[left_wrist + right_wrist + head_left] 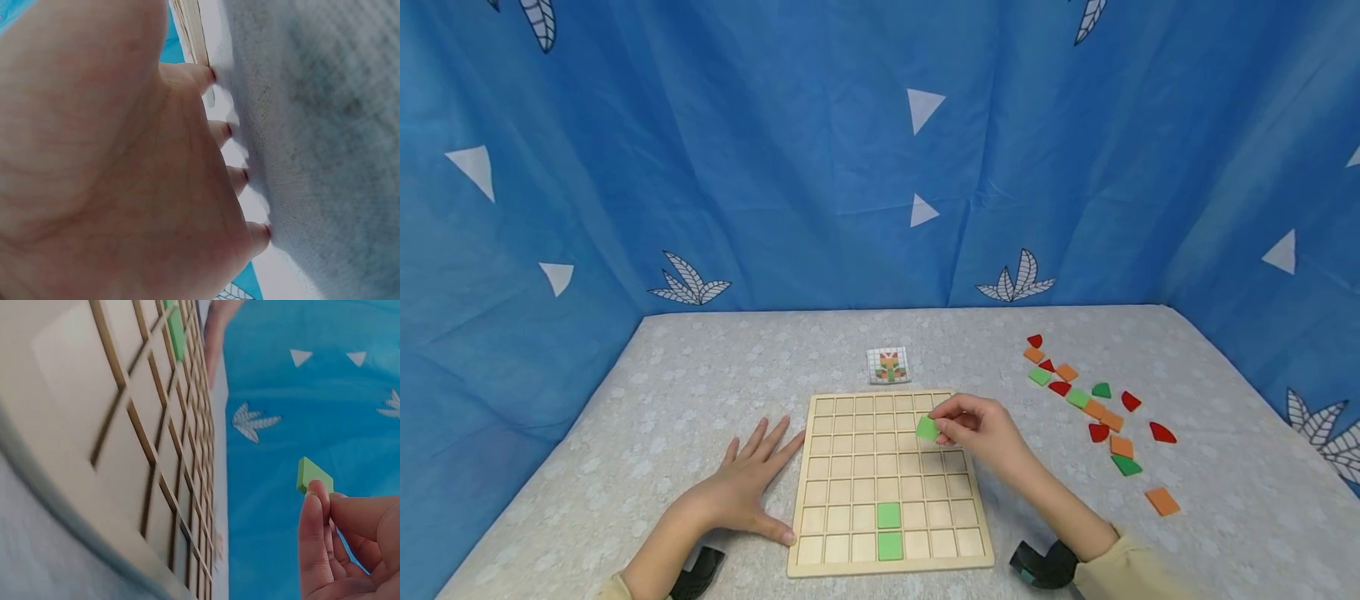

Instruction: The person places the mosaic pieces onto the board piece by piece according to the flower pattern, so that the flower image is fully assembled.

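Head view: the right hand [981, 425] pinches one light green tile [927, 428] between thumb and fingertips, above the upper right of the grid board [864, 489]; the left hand [739, 492], fingers spread wide, rests on the table [722, 367], thumb at the board's edge; two inset green squares [889, 516]; rightward, six orange squares [1122, 447], six red pieces [1162, 432], two loose green squares [1078, 398], two dark green pieces [1126, 465]; the held tile is square, thin.

Board [884, 465] in head, right-wrist views

Smooth wooden grid board [865, 466], smooth matt green tile [927, 428], creased cloth backdrop [812, 167], paper-like card [888, 365]
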A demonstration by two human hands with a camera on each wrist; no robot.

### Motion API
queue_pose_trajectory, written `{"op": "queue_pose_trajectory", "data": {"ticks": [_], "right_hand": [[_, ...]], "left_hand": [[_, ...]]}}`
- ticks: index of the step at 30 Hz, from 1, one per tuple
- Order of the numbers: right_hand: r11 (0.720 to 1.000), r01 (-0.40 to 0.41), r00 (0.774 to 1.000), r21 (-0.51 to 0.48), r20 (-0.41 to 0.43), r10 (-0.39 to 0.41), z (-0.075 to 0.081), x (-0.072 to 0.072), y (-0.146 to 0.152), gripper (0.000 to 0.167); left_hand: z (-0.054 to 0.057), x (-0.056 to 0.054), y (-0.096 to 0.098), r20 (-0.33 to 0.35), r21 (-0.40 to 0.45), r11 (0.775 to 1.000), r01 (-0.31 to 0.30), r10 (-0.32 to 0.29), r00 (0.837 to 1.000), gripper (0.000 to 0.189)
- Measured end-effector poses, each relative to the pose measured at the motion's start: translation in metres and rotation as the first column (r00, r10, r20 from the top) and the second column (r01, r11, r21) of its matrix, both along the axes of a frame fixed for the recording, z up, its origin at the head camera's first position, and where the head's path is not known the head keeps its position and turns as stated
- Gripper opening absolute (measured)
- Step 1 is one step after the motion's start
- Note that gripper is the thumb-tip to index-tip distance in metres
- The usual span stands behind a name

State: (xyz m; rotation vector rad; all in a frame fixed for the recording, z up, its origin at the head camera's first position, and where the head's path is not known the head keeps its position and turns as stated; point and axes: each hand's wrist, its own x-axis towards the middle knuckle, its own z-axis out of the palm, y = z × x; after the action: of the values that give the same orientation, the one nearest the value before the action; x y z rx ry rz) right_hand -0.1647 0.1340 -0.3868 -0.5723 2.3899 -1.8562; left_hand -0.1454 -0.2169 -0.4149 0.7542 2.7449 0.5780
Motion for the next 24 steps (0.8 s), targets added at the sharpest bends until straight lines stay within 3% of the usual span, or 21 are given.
{"op": "queue_pose_trajectory", "data": {"ticks": [11, 24], "right_hand": [[0.989, -0.149, 0.986, 0.010, 0.083, 0.148, -0.028, 0.008, -0.032, 0.010], [0.968, -0.190, 0.982, 0.162, 0.012, 0.190, -0.036, 0.016, -0.044, 0.010]], "left_hand": [[-0.001, 0.001, 0.000, -0.008, 0.000, 1.000, -0.005, 0.005, 1.000, 0.126], [0.003, 0.002, 0.002, -0.027, -0.001, 1.000, -0.020, 0.020, 0.999, 0.128]]}}
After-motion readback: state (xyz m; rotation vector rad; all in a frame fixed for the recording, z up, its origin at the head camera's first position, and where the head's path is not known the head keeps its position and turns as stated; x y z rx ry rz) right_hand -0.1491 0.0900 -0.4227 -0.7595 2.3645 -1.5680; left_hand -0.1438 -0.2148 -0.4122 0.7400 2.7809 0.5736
